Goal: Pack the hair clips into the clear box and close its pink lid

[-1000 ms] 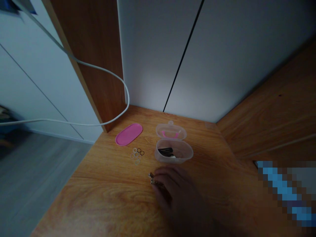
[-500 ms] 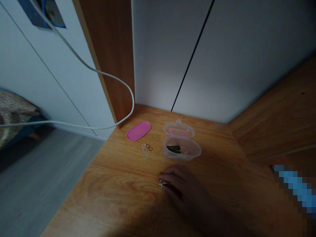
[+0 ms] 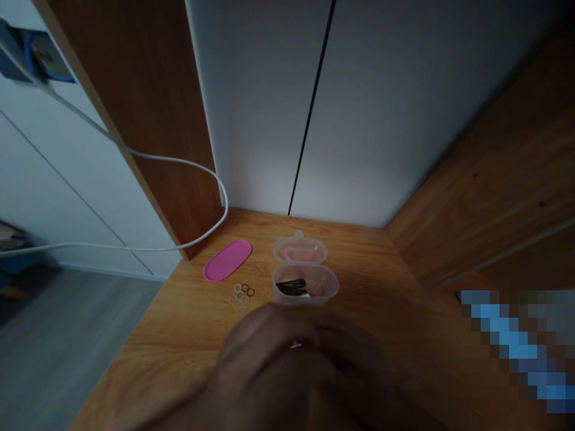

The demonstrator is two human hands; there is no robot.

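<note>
My left hand (image 3: 258, 353) and my right hand (image 3: 353, 350) meet low over the table, fingers curled together. A sliver of a small shiny metal piece (image 3: 295, 345) shows between them; most of it is hidden by the fingers. Just beyond the hands stands a clear oval plastic box (image 3: 323, 293), its lid (image 3: 278, 250) tipped open at the back, with a pink handle (image 3: 299, 257). Black hair clips (image 3: 291, 287) lie inside the box. To its left, several small hair ties (image 3: 242, 294), pale and dark, rest in a cluster on the wood.
A pink oval tray (image 3: 227, 261) lies at the table's (image 3: 372, 263) back left. A white cable (image 3: 173, 158) loops past the wooden post (image 3: 157, 102). Light panels (image 3: 251, 131) rise behind, and a wooden side (image 3: 485, 161) stands on the right. At the right edge is a pixelated area.
My left hand has come into view and joined my right hand, now covering most of the metal piece. The view has turned right, so the things on the table appear farther left and lower.
</note>
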